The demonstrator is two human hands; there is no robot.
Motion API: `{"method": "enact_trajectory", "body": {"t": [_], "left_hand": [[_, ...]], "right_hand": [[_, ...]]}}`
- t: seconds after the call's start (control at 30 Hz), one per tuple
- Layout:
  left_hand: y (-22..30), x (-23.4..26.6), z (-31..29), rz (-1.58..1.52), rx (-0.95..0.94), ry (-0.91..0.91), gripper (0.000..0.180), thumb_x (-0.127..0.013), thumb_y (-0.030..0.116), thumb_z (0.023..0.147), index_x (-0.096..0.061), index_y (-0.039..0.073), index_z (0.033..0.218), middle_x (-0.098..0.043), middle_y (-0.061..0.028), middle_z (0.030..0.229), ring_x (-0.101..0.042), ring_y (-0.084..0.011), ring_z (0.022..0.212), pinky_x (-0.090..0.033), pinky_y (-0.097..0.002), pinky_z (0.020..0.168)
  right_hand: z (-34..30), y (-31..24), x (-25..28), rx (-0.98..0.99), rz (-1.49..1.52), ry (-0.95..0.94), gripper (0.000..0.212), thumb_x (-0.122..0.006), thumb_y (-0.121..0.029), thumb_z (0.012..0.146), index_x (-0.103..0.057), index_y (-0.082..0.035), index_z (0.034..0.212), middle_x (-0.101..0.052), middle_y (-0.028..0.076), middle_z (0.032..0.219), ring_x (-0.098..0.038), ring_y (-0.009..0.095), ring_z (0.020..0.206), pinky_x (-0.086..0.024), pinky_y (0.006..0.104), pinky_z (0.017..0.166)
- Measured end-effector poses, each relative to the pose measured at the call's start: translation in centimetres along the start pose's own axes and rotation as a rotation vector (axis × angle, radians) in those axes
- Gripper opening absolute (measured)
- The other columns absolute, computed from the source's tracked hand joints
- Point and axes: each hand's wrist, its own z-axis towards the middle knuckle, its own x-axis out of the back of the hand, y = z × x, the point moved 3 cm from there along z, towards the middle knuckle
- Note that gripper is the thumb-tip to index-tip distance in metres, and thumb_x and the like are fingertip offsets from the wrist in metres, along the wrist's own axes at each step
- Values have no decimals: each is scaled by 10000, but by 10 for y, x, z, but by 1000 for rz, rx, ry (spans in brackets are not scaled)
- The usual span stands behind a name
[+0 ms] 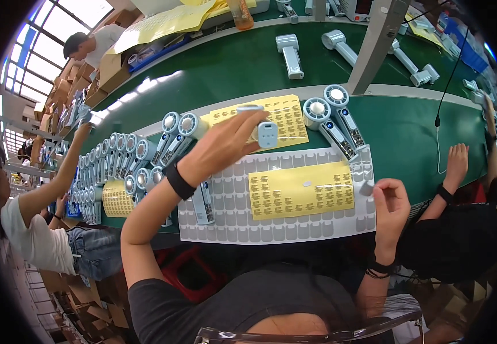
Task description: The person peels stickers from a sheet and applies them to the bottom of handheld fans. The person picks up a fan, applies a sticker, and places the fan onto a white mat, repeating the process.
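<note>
Right hand (391,206), right of centre: thumb and index fingertips together, pinching a small grey label (367,188) by its edge. Label pokes out leftward, just over the right margin of the label sheet (311,227). Palm side hard to read; remaining fingers curl in, forearm rises from the lower right.

Key relation: light-blue fan (268,135) is up and left of the label, well apart from it, with the yellow sheet (300,198) lying low between. Fan sits in the left hand (225,140), upper centre, so that hand is nearest by contact. One end faces the camera; long axis looks strongly foreshortened, exact tilt can't tell.

Left hand pose: fingers closed on the fan from the left, back of hand up, wrist with black band (178,182) lower left, elbow bent outward.

On the label sheet's left part, another fan (204,203) lies lengthwise up-down. Small pale scrap (308,183) on the yellow sheet.

Farther: second yellow sheet (288,119) behind the fan, two fans (336,137) to its right, long row of fans (111,155) at left. Neighbour's hand (457,163) at right. Back bench: more fans (290,56), metal post (377,49).
</note>
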Motion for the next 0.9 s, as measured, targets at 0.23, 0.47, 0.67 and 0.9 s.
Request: {"method": "enact_trajectory", "body": {"t": [0.23,0.47,0.67,0.9], "left_hand": [[69,-8,-4,-115,-60,113,658,-795,28,725,-506,-21,1314,-596,-209,1264,-619,-368,1125,-534,-404,926],[81,-9,-3,-146,-57,109,666,-790,8,706,-504,-33,1306,-592,-218,1253,-619,-370,1120,-531,-406,923],[80,-7,-3,-141,-64,87,679,-770,-15,685,-501,-43,1307,-584,-217,1263,-615,-366,1126,-529,-400,928],[81,-8,-3,-108,-76,106,676,-776,-3,682,-506,-52,1299,-580,-219,1265,-612,-365,1129,-526,-400,934]], "right_hand": [[23,-64,-71,-166,389,-358,291,-714,69,832,-506,-39,1004,-603,26,907,-581,72,842,-461,211,757],[28,-68,-88,-188,429,-338,494,-786,34,788,-375,-84,1036,-655,49,802,-576,56,722,-465,196,678],[30,-73,-90,-183,399,-337,484,-788,33,786,-376,-84,1010,-652,52,807,-572,53,710,-462,193,666],[31,-73,-92,-181,360,-313,469,-795,31,781,-386,-89,976,-638,46,787,-560,43,684,-454,189,643]]}}
